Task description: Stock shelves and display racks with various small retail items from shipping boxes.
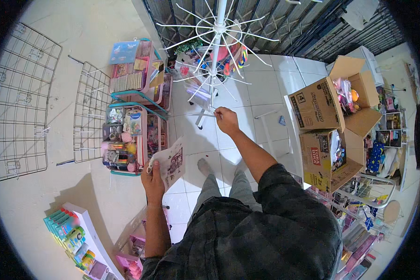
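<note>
My left hand (153, 180) holds a pale printed sheet or flat pouch (175, 163) by its left edge, with a small white clip-like piece under the thumb. My right hand (226, 120) is raised near the lower arms of a white rotating display rack (215, 52), its fingers pinched at the top edge of a clear plastic packet (199, 94). Whether that packet also hangs on a rack arm cannot be told. Colourful packaged goods (227, 64) hang from the rack's far side. The rack's upper ring of prongs holds little on the near side.
Stacked plastic baskets (126, 94) of small goods stand left, beside wire grid panels (21, 101). Two open cardboard boxes (315, 105) rest on a white table at right. A shelf of packaged goods (91, 227) is at lower left; a folding metal gate (266, 21) lies beyond the rack.
</note>
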